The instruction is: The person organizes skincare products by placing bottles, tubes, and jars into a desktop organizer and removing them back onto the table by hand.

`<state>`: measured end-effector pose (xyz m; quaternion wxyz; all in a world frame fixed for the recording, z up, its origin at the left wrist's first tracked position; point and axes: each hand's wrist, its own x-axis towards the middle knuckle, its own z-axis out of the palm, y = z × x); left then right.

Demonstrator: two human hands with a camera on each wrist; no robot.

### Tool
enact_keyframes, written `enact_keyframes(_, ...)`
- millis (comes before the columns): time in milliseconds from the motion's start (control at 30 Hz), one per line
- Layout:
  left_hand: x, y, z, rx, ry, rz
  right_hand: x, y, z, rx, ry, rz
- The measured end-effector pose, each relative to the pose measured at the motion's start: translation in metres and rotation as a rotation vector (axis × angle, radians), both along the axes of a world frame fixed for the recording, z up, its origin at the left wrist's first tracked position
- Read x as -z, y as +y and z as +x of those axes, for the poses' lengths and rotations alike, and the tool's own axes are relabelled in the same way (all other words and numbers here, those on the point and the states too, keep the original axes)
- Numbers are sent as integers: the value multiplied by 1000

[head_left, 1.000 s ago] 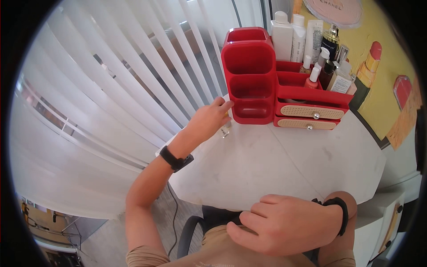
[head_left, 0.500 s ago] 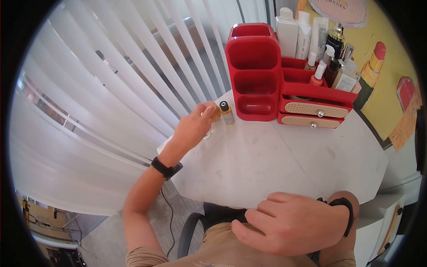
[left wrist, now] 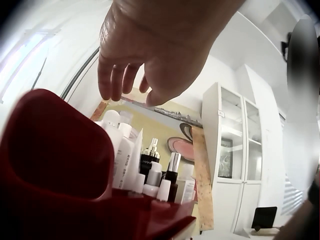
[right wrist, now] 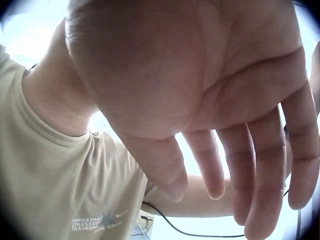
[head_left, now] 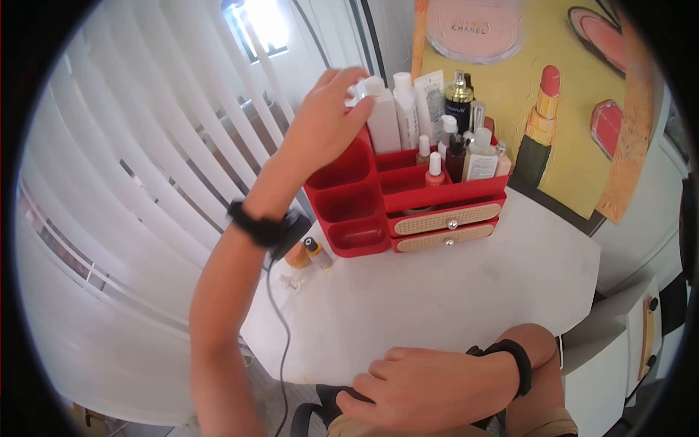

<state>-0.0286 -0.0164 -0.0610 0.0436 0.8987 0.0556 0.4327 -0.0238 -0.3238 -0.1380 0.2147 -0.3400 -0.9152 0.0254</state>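
Observation:
My left hand (head_left: 328,120) reaches up over the tall left section of a red cosmetics organizer (head_left: 353,240). Its fingers are extended beside a white bottle (head_left: 384,120) at the back. In the left wrist view that hand (left wrist: 150,55) hangs above several bottles, with nothing in its grasp. My right hand (head_left: 429,386) lies idle and loosely bent close to the body, over the lap. Seen from the right wrist, its palm (right wrist: 200,75) holds nothing.
A small black-capped bottle (head_left: 318,253), an amber bottle (head_left: 296,256) and a small clear item (head_left: 291,284) stand left of the organizer on the white table (head_left: 437,306). Vertical blinds (head_left: 167,160) hang at the left; a cable (head_left: 280,313) runs below the left arm.
My left hand has left the small bottles at the table's left edge and moved up and away to the organizer's back. The head view has shifted upward. The right hand stays over the lap.

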Motion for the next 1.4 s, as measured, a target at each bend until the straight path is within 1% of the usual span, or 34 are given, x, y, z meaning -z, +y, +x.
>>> enact_keyframes(67, -8, 15, 43, 16, -22, 20, 4, -2, -1, 9, 10, -1)
enact_keyframes(133, -15, 30, 79, -147, 113, 78, 6, -2, 0, 22, 16, 8)
enact_keyframes(167, -19, 32, 87, -140, 110, 86, 6, -3, 1, 6, 12, -14)
enact_keyframes(233, -21, 37, 101, -136, 394, -83, 4, -3, 6, -5, 19, -29)
enact_keyframes(267, -21, 34, 104, -162, 436, -44, 1, -4, 8, -5, 27, -56)
enact_keyframes(300, -21, 33, 105, -160, 446, -38, -1, -5, 9, -5, 37, -84)
enact_keyframes(367, -19, 33, 107, -189, 415, 66, -2, -6, 9, -13, 48, -107)
enact_keyframes(533, -24, 29, 111, -263, 357, 95, -2, -5, 10, -28, 43, -119)
enact_keyframes(600, -31, 25, 107, -276, 346, 118, 0, -5, 8, -10, 54, -133)
enact_keyframes(667, -39, 27, 95, -232, 149, 205, -2, -7, 7, 2, 45, -150)
enact_keyframes(700, -46, 26, 90, -183, 30, 294, -3, -6, 7, 13, 19, -158)
enact_keyframes(733, -53, 26, 83, -216, 32, 287, -2, -6, 6, -4, 24, -170)
enact_keyframes(767, -64, 17, 73, -248, 36, 279, 1, -6, 5, 35, 45, -103)
enact_keyframes(800, -70, 12, 64, -187, -11, 290, 4, -7, 3, 70, 68, -41)
enact_keyframes(833, -78, 4, 55, -129, -63, 301, 4, -7, 3, 46, 72, -59)
enact_keyframes(867, -90, -29, 33, -221, -47, 244, 2, -5, 4, 37, 47, -71)
enact_keyframes(900, -93, -41, 18, -246, -35, 232, 1, -4, 3, 23, 23, -84)
enact_keyframes(933, -92, -47, 4, -181, -76, 246, -1, -4, 2, -8, 33, -99)
enact_keyframes(967, -90, -53, -12, -114, -117, 260, -3, -5, 1, 4, -9, -88)
enact_keyframes(1000, -88, -70, -34, -136, -111, 256, -3, -4, 0, 22, -60, -67)
enact_keyframes(1033, -84, -92, -57, -171, 13, 192, -1, -3, -2, 4, -60, -70)
enact_keyframes(1067, -81, -103, -72, -204, 131, 126, -1, -3, -5, 13, -85, -61)
enact_keyframes(1100, -67, -90, -79, -228, 100, 365, -1, -3, -6, 26, -113, -48)
enact_keyframes(1133, -43, -88, -93, -172, 100, 256, 1, -1, -7, 17, -123, -46)
enact_keyframes(1167, -21, -82, -101, -97, 48, 316, 4, 1, -9, 3, -124, -39)
enact_keyframes(1200, -1, -76, -114, -53, 98, 418, 7, 3, -11, -8, -125, -33)
enact_keyframes(1233, 20, -75, -123, -22, 107, 347, 7, 4, -15, -17, -135, -32)
enact_keyframes(1300, 56, -70, -141, -67, 200, 270, 7, 9, -20, -19, -228, -165)
enact_keyframes(1333, 72, -64, -148, -78, 233, 217, 9, 12, -23, -21, -239, -165)
enact_keyframes(1400, 101, -53, -157, -73, 234, 223, 17, 20, -26, -6, -281, -241)
